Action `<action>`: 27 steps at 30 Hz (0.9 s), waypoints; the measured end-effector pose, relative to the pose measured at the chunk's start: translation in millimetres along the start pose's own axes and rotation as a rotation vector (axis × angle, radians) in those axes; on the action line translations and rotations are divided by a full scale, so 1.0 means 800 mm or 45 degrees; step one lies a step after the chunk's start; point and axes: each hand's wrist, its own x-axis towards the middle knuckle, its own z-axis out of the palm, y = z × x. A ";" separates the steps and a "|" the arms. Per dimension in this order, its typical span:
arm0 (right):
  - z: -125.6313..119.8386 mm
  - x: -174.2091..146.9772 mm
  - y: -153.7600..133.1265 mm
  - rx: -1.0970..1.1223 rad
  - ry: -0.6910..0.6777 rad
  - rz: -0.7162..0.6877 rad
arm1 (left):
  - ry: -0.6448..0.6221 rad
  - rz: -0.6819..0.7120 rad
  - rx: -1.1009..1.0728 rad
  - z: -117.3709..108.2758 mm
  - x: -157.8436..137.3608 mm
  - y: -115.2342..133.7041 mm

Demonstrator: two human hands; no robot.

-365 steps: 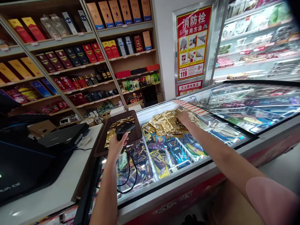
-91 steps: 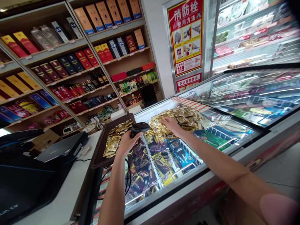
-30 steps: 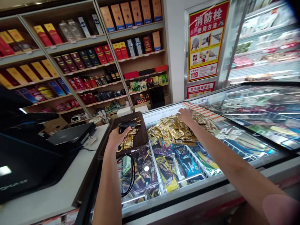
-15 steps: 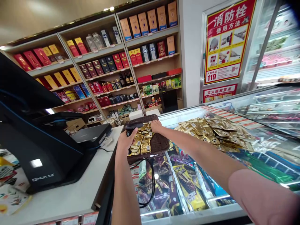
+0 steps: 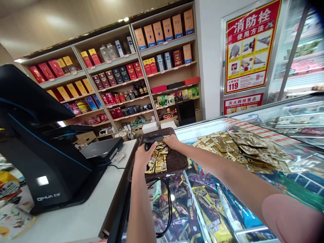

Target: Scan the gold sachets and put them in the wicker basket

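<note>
Left hand [image 5: 142, 156] gripping the black handheld barcode scanner [image 5: 151, 140] over the brown woven tray [image 5: 174, 162]. At its 3 o'clock, right hand [image 5: 172, 141], fingers curled, touching gold foil sachets [image 5: 158, 160] in the tray. Farther, at 3 o'clock, loose gold sachet pile [image 5: 243, 148] on the glass-topped chest freezer [image 5: 291, 189].

Bare white counter [image 5: 83, 216] open along near edge; black register [image 5: 37, 158] blocking its left end, brown basket [image 5: 174, 160] its right corner, gold packets [image 5: 243, 148] heaped across freezer lid [image 5: 298, 168].

A basket [image 5: 174, 162] sits between the register [image 5: 37, 158] at left and a sachet pile [image 5: 243, 148] on the freezer lid [image 5: 298, 168]
</note>
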 end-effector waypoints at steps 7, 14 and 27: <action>-0.025 -0.085 0.019 0.598 0.411 0.002 | -0.034 0.014 -0.002 0.011 0.015 0.023; -0.039 -0.147 0.042 1.621 0.695 0.654 | -0.220 0.034 -0.205 0.026 0.012 0.036; -0.108 -0.155 0.075 2.296 0.453 0.763 | -0.249 0.045 -0.153 0.039 0.016 0.036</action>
